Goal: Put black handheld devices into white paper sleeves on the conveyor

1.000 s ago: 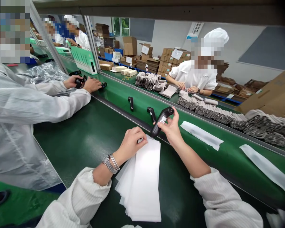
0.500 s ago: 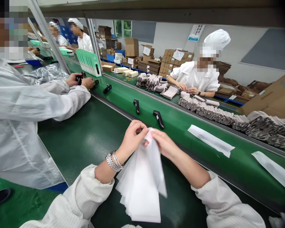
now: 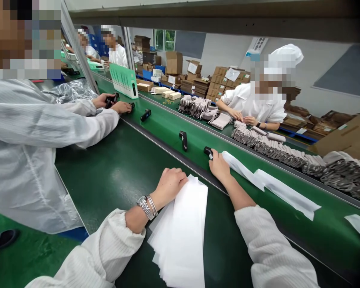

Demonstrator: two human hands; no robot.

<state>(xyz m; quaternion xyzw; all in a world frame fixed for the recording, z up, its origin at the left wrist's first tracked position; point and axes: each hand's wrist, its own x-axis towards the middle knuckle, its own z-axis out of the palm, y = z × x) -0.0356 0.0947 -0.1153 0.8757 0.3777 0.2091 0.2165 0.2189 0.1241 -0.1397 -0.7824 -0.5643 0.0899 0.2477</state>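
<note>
My left hand point(image 3: 171, 185) is closed on the top end of a fanned stack of thin white sleeves point(image 3: 187, 228), which hangs down over the near green worktop. Out on the green belt, my right hand point(image 3: 219, 167) has its fingers around a black angled handheld device point(image 3: 208, 152); part of the device is hidden under the fingers. Right beside that hand lies a single white sleeve point(image 3: 243, 169), its far end meeting another white sleeve point(image 3: 288, 194). A second black device point(image 3: 183, 141) lies on the belt to the left.
At left, a co-worker's hands point(image 3: 120, 107) handle black devices near another device point(image 3: 145, 115) on the belt. A green tray point(image 3: 123, 81) stands behind. Across the belt, a person in white sits by long rows of grey pouches point(image 3: 282, 154). A metal ledge point(image 3: 216, 18) runs overhead.
My right hand has left the stack and reached forward to the black device. One more white sleeve now lies on the belt. My left hand still grips the stack.
</note>
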